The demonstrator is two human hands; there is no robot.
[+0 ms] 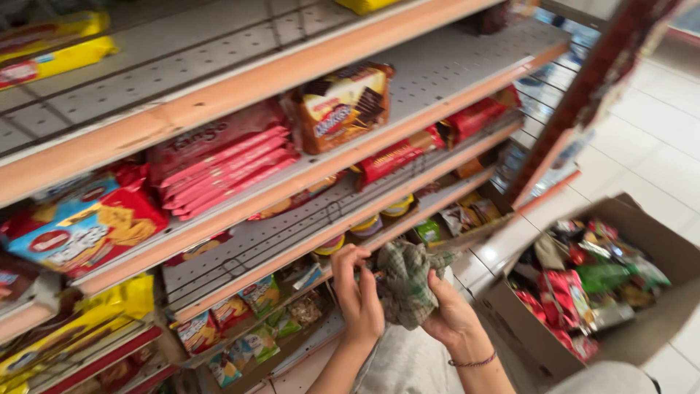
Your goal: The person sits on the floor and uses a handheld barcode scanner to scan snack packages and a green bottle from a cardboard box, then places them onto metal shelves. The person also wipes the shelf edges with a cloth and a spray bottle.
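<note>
A shop aisle with pale floor tiles runs beside grey perforated shelves edged in orange. Red packets and a brown biscuit pack lie on the middle shelf, small snack bags fill the lower ones, and an open cardboard box of mixed packets stands on the floor at the right. Low in front of the shelves, the left hand and right hand meet, fingers curled around a crumpled green checked cloth held between them.
</note>
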